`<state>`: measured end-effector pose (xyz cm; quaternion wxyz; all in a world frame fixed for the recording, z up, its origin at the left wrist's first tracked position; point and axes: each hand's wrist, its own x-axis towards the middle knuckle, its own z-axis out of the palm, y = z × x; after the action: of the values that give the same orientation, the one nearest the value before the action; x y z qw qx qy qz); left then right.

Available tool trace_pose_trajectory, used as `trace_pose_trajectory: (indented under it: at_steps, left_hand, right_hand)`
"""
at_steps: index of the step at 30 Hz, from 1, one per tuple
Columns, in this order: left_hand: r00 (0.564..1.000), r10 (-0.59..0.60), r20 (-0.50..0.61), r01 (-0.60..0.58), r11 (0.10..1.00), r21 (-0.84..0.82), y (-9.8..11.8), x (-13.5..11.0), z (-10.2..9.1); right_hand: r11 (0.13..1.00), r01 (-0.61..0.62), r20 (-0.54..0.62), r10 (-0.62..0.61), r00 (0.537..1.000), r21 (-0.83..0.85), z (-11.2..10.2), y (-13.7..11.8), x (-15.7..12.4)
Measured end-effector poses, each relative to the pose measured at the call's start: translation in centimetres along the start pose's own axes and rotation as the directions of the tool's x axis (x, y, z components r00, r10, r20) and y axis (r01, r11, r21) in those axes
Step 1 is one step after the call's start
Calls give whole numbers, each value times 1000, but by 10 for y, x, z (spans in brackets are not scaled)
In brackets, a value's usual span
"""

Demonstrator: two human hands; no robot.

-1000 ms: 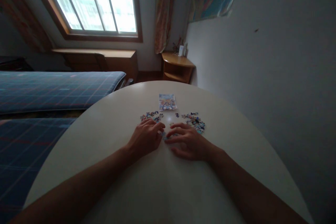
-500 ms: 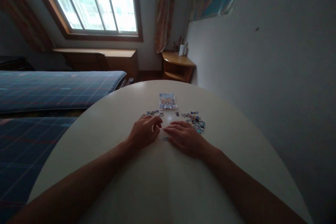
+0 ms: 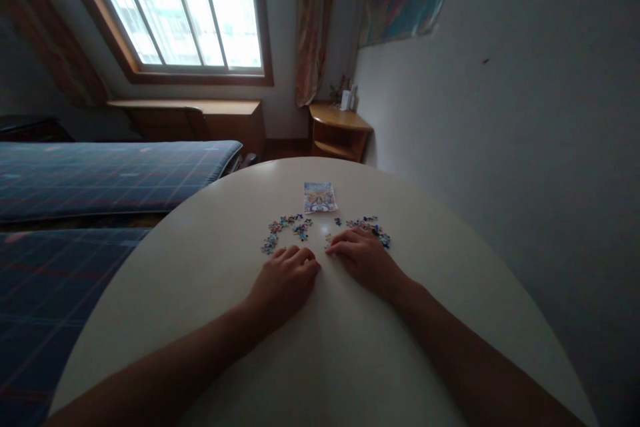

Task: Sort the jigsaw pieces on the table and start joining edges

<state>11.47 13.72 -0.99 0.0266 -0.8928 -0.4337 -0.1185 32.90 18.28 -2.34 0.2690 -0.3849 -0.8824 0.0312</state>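
Observation:
My left hand [image 3: 286, 280] rests low over the white table with its fingers curled and pressed together; whatever is under the fingertips is hidden. To its right, my right hand [image 3: 367, 260] lies palm down with its fingers stretched to the left. One of its fingertips touches the table just below a small yellowish puzzle piece [image 3: 328, 238]. Loose puzzle pieces [image 3: 283, 222] form a curved cluster beyond my left hand. A second pile of puzzle pieces [image 3: 383, 238] is partly covered by my right hand. Behind them lies a printed picture packet [image 3: 320, 198].
The round white table [image 3: 210, 247] reaches from my arms to its far edge. Beds with blue plaid covers [image 3: 115, 173] stand at the left. A wooden corner shelf [image 3: 340, 118] and a desk [image 3: 230, 107] are at the back, with a wall on the right.
My left hand has moved toward me and slightly right, uncovering more of the left puzzle pieces. My right hand has shifted a little right and away, and a yellowish piece now shows beside its fingers.

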Motion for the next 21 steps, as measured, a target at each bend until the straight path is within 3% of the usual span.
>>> trace_pose_trajectory:
  at_steps: [4, 14, 21]
  left_hand:
    - [998, 61, -11, -60, 997, 38, -12, 0, 3]
    - [995, 30, -97, -31, 999, -13, -32, 6, 12]
    - [992, 47, -117, -47, 999, 4, -25, 4, 10]
  right_hand:
    - [1000, -24, -3, 24, 1000, -14, -5, 3, -1]
    - [959, -238, -35, 236, 971, -153, -14, 2, -1]
    - [989, -76, 7, 77, 997, -130, -7, -11, 0]
